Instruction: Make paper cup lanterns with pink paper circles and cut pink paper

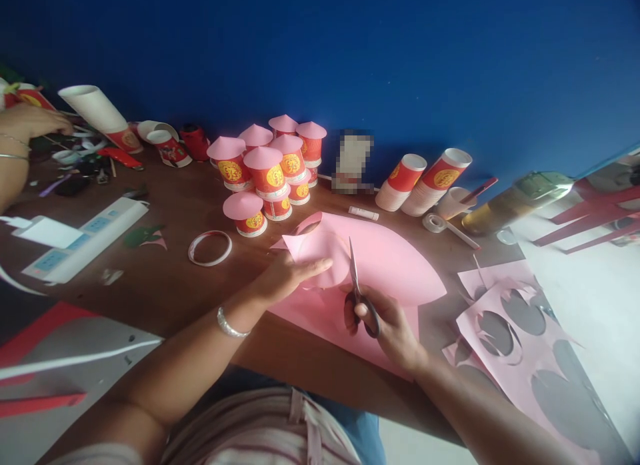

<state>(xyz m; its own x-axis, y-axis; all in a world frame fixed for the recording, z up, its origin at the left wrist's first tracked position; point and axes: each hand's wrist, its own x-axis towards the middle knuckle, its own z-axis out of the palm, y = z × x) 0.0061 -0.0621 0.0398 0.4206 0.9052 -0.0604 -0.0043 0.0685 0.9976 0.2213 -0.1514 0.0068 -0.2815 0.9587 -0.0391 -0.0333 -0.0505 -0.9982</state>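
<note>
My left hand (295, 275) grips a piece of pink paper (325, 248), its thumb lying across the top and the other fingers hidden beneath. A rounded outline shows on that piece. In my right hand (387, 318) is a pair of scissors (354, 271) with dark handles, fingers through the loops and blades pointing away from me. The blades stand at the right edge of the held piece; whether they touch it I cannot tell. Under both hands lies a larger pink sheet (390, 258). Behind them stand several red paper cups (249, 225) with pink cone tops.
A tape ring (210, 249) and a white power strip (90, 241) lie to the left. Stacked cups (440, 178), a glue stick (363, 213) and a bottle (515, 201) are at the back right. Cut pink scraps (500, 318) cover the right side. Another person's hand (37, 121) reaches in far left.
</note>
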